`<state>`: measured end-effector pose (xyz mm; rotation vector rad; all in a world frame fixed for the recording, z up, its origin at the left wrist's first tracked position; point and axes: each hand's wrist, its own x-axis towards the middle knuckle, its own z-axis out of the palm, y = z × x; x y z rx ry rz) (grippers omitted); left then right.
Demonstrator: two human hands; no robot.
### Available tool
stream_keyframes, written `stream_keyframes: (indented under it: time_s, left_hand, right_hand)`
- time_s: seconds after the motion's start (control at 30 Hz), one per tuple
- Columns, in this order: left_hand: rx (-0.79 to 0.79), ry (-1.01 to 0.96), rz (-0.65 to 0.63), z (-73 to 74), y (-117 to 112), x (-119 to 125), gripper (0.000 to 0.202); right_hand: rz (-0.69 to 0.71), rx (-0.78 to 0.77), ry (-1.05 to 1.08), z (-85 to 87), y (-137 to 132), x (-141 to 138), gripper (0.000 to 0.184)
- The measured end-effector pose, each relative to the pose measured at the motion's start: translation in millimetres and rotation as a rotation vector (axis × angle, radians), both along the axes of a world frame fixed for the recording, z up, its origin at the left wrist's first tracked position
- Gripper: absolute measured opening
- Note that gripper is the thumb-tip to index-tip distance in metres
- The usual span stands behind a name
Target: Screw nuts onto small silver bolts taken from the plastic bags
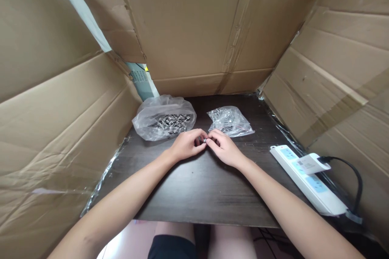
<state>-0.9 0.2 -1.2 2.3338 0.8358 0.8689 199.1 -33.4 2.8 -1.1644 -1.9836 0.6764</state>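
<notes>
My left hand point(187, 144) and my right hand point(224, 148) meet at the middle of a dark wooden table point(194, 194). Both pinch a small silvery metal part point(204, 141) between their fingertips. Just beyond the left hand lies a clear plastic bag of metal screws point(165, 119). A smaller clear bag with small parts point(229, 120) lies just beyond the right hand.
Cardboard walls point(194, 28) enclose the table on the left, back and right. A white power strip point(306, 178) with a plugged-in black cable point(352, 170) lies at the right edge. My knees show below the front edge.
</notes>
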Motion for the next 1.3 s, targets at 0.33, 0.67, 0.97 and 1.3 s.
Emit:
stream_keyframes:
  time_s: [0.33,0.67,0.97,1.3]
  left_hand:
    - [-0.002,-0.007,0.004,1.1,-0.3,0.6,0.015]
    - [-0.004,-0.005,0.004,1.0,-0.1,0.2,0.016]
    - [-0.001,-0.006,0.002,0.4,-0.5,0.6,0.015]
    - [-0.001,-0.017,0.004,1.5,-1.3,0.3,0.016]
  right_hand:
    - [0.014,-0.012,0.012,1.2,-0.4,-0.1,0.025]
    - [-0.014,-0.029,0.004,1.6,-0.9,0.1,0.015]
    - [0.012,-0.028,0.011,0.1,-0.1,-0.3,0.022]
    - [0.008,-0.048,0.019,3.4,-0.9,0.4,0.024]
